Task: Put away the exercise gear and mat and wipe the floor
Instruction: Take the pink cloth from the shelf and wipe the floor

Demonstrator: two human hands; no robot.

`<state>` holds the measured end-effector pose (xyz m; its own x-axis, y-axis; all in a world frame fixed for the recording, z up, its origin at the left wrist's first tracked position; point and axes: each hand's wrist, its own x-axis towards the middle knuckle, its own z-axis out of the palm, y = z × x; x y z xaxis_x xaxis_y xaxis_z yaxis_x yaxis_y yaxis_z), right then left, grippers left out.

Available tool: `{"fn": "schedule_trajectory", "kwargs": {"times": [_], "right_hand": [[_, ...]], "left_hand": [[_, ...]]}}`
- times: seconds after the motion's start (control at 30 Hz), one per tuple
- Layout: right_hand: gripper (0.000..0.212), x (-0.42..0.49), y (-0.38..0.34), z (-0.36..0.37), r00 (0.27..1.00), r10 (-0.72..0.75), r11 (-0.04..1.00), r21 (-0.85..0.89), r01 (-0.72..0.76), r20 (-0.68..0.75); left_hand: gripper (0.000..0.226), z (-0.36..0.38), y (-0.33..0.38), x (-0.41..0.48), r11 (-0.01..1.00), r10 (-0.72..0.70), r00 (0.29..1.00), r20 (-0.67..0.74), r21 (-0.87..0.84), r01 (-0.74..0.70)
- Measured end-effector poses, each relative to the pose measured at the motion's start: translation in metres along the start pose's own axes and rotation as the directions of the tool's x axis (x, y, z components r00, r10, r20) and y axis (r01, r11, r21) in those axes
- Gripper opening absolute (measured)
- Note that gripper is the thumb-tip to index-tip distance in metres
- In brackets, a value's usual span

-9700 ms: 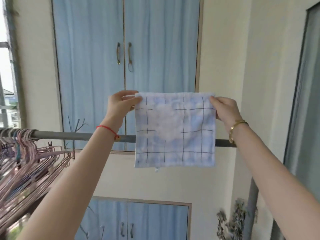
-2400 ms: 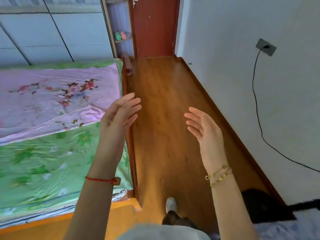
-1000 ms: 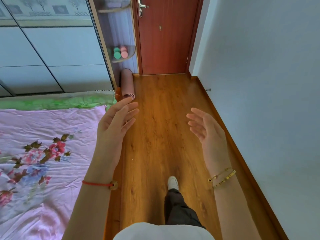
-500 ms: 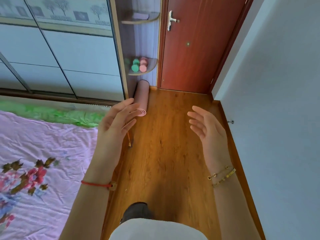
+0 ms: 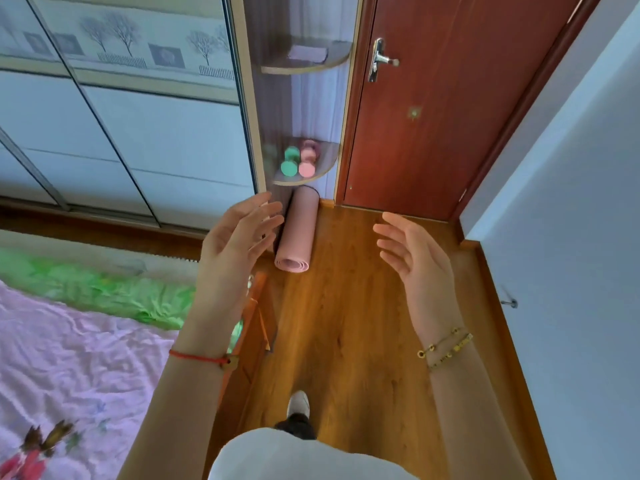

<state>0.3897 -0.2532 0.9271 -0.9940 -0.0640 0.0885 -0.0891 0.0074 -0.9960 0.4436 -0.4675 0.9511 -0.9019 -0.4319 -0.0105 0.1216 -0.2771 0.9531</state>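
Head view shows left hand point(image 5: 235, 251) and right hand point(image 5: 415, 258) raised with fingers relaxed and slightly spread, holding nothing, above wooden floor point(image 5: 346, 323); rolled pink mat point(image 5: 298, 230) lies under dumbbells point(image 5: 298, 162).

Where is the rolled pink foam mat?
Head view: the rolled pink mat lies on the wooden floor under the corner shelf, left of the red door.

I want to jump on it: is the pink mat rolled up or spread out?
Rolled up. The pink mat lies as a tube on the floor, its spiral end facing the camera.
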Motion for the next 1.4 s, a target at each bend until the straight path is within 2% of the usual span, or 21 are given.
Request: {"fn": "schedule_trajectory", "kwargs": {"times": [0.17, 0.37, 0.47, 0.6, 0.73, 1.0, 1.27, 1.4], "right_hand": [[0.035, 0.122, 0.0, 0.037, 0.999, -0.038, 0.999, 0.009, 0.038, -0.024], [0.034, 0.227, 0.014, 0.058, 0.997, 0.021, 0.999, 0.045, -0.018, -0.077], [0.034, 0.283, 0.024, 0.066, 0.995, 0.037, 0.998, 0.055, -0.032, -0.091], [0.034, 0.366, 0.036, 0.08, 0.997, 0.05, 0.996, 0.073, -0.046, -0.059], [0.034, 0.468, 0.038, 0.096, 0.999, 0.045, 0.993, 0.107, -0.045, 0.003], [0.031, 0.662, 0.032, 0.142, 0.988, -0.029, 0.987, 0.163, 0.003, 0.152], [0.032, 0.793, 0.044, 0.185, 0.988, -0.001, 0.992, 0.125, -0.018, 0.156], [0.026, 0.852, 0.047, 0.207, 0.992, 0.042, 0.991, 0.118, -0.056, 0.122]], "left_hand": [[0.024, 0.013, 0.008, 0.129, 0.999, 0.038, 0.998, 0.044, 0.031, -0.039], [0.022, 0.031, 0.001, 0.25, 0.999, 0.002, 0.998, 0.069, 0.045, -0.005], [0.031, 0.042, -0.006, 0.306, 0.999, 0.007, 0.998, 0.058, 0.033, -0.009], [0.023, 0.062, -0.017, 0.38, 0.998, 0.027, 0.999, 0.031, 0.047, -0.029], [0.028, 0.085, -0.019, 0.462, 0.998, 0.062, 0.997, -0.044, 0.025, -0.061], [0.02, 0.124, -0.009, 0.617, 0.989, 0.144, 0.981, -0.13, -0.01, -0.146], [0.023, 0.149, -0.015, 0.75, 0.988, 0.124, 0.991, -0.047, 0.101, -0.119], [0.02, 0.156, -0.018, 0.825, 0.973, 0.128, 0.991, -0.023, 0.197, -0.121]]}}
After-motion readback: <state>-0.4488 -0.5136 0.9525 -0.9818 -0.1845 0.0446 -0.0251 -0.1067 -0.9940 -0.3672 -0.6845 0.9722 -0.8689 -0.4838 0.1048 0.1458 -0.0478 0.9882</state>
